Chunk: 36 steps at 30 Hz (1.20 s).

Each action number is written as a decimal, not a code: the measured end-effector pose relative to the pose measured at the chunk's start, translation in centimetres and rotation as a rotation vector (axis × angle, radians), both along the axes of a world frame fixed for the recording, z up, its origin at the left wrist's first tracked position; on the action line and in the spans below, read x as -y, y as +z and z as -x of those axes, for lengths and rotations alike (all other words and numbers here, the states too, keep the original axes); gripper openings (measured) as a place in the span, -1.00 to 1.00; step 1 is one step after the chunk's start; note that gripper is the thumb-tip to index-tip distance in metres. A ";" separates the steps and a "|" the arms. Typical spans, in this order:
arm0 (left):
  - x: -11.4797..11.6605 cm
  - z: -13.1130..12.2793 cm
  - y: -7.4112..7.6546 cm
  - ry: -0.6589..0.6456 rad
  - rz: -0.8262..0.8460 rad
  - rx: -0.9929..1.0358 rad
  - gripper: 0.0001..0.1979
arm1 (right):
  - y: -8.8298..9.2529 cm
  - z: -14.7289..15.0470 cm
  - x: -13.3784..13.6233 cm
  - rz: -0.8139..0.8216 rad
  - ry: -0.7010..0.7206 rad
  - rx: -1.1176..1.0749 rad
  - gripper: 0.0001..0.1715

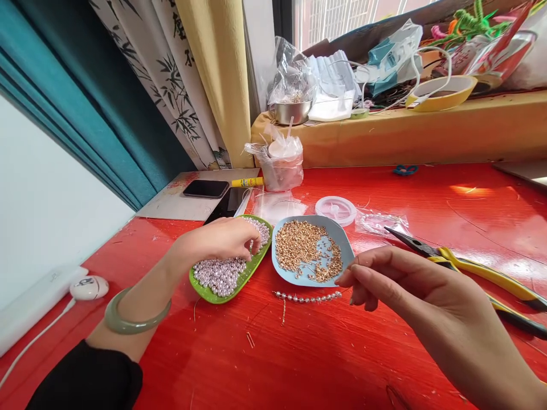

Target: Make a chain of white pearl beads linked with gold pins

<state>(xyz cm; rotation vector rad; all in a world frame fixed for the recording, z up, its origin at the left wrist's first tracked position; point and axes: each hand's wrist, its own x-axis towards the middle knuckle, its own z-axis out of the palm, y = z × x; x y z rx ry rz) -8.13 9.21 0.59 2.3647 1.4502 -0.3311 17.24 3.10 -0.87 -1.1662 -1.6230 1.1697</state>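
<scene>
My left hand [233,238] reaches over a green tray [210,296] of pearly beads [220,276]. Its fingers are curled down and drawn together among the beads, and whatever lies between the fingertips is too small to make out. Thumb and forefinger of my right hand [384,279] pinch a thin thread, just off the right corner of a blue tray [308,221]. Gold beads [299,242] are spread in that tray. From the pinch, a strand of pearl beads [305,298] runs left along the red table, with a short gold chain [284,313] at its far end.
Yellow-handled pliers [453,259] lie beside my right hand. Behind the trays are a clear spool [335,210], a plastic bag [382,221], a wrapped cup [284,162], a glue stick [248,182] and a phone [206,188]. A white mouse-like device [89,287] sits left.
</scene>
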 end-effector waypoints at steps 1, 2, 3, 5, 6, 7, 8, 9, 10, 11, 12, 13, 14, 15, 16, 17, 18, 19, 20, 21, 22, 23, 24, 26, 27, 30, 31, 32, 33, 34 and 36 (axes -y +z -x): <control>-0.1 0.0 -0.1 -0.001 0.006 0.004 -0.89 | 0.0 0.1 0.0 0.005 -0.005 -0.001 -0.81; -0.1 0.0 -0.1 -0.002 0.010 0.009 -0.90 | 0.1 0.1 0.0 0.008 -0.015 -0.005 -0.81; -0.1 0.0 -0.1 -0.002 0.014 0.011 -0.91 | 0.2 0.2 0.0 0.015 -0.020 -0.011 -0.82; -0.1 0.0 -0.1 0.003 0.022 0.011 -0.91 | 0.3 0.2 0.0 0.010 -0.042 -0.023 -0.82; -0.1 -0.1 -0.1 0.007 0.025 0.007 -0.91 | 0.3 0.3 0.0 0.007 -0.049 -0.028 -0.82; -0.1 -0.1 -0.2 0.013 0.025 0.002 -0.90 | 0.3 0.3 0.1 0.000 -0.059 -0.034 -0.82; -0.1 -0.1 -0.2 0.021 0.023 -0.004 -0.90 | 0.3 0.2 0.1 -0.005 -0.068 -0.037 -0.83; -0.1 -0.1 -0.3 0.028 0.020 -0.010 -0.89 | 0.2 0.2 0.1 -0.012 -0.079 -0.032 -0.83; -0.1 0.0 -0.3 0.036 0.014 -0.015 -0.89 | 0.2 0.2 0.1 -0.020 -0.089 -0.024 -0.83; -0.2 0.0 -0.3 0.043 0.007 -0.017 -0.88 | 0.1 0.1 0.1 -0.026 -0.095 -0.010 -0.83; -0.2 0.1 -0.3 0.049 0.000 -0.020 -0.87 | 0.1 0.1 0.1 -0.037 -0.099 0.000 -0.83; -0.2 0.1 -0.2 0.056 -0.007 -0.019 -0.86 | 0.1 0.0 0.1 -0.050 -0.096 0.008 -0.83; -0.2 0.2 0.0 0.062 -0.019 -0.011 -0.86 | 0.0 -0.1 0.1 -0.067 -0.089 0.009 -0.84; -0.2 0.2 0.2 0.070 -0.036 0.009 -0.85 | 0.0 -0.1 0.1 -0.084 -0.080 0.006 -0.85; -0.2 0.2 0.4 0.079 -0.053 0.040 -0.85 | 0.0 -0.2 0.1 -0.098 -0.071 0.002 -0.85; -0.1 0.2 0.7 0.093 -0.067 0.085 -0.85 | 0.1 -0.2 0.1 -0.106 -0.065 0.000 -0.86; 0.1 0.0 1.0 0.111 -0.080 0.147 -0.85 | 0.1 -0.2 0.1 -0.107 -0.064 -0.001 -0.86; 0.2 -0.2 1.2 0.134 -0.086 0.225 -0.85 | 0.2 -0.2 0.1 -0.098 -0.067 -0.001 -0.87; 0.5 -0.5 1.4 0.161 -0.083 0.319 -0.85 | 0.2 -0.1 0.2 -0.081 -0.073 -0.003 -0.87; 0.7 -0.9 1.5 0.192 -0.072 0.432 -0.86 | 0.3 -0.1 0.2 -0.059 -0.076 -0.011 -0.87; 1.0 -1.4 1.5 0.224 -0.054 0.562 -0.87 | 0.3 0.0 0.2 -0.034 -0.074 -0.023 -0.86; 1.3 -2.0 1.5 0.257 -0.020 0.705 -0.89 | 0.4 0.1 0.3 -0.014 -0.069 -0.036 -0.85; 1.6 -2.7 1.3 0.295 0.020 0.862 -0.93 | 0.5 0.2 0.3 -0.001 -0.059 -0.048 -0.84; 2.1 -4.0 0.7 0.327 0.153 1.140 -0.97 | 0.6 0.3 0.4 0.000 -0.032 -0.057 -0.83; 2.4 -4.6 0.4 0.330 0.216 1.251 -0.96 | 0.6 0.4 0.5 -0.006 -0.018 -0.049 -0.83; 3.0 -5.9 -0.6 0.364 0.384 1.420 -0.94 | 0.9 0.5 0.7 0.001 0.023 -0.013 -0.84; 3.2 -6.2 -0.9 0.382 0.427 1.442 -0.93 | 1.0 0.5 0.8 0.008 0.032 -0.002 -0.84; 3.4 -6.5 -1.0 0.400 0.462 1.455 -0.92 | 1.0 0.5 0.8 0.017 0.040 0.007 -0.83; 3.5 -6.7 -1.1 0.415 0.492 1.461 -0.91 | 1.1 0.5 0.9 0.026 0.048 0.014 -0.82; 3.6 -6.8 -1.2 0.426 0.513 1.463 -0.91 | 1.2 0.6 0.9 0.034 0.051 0.021 -0.81; 3.9 -7.1 -1.2 0.437 0.530 1.469 -0.92 | 1.2 0.6 1.0 0.051 0.055 0.034 -0.81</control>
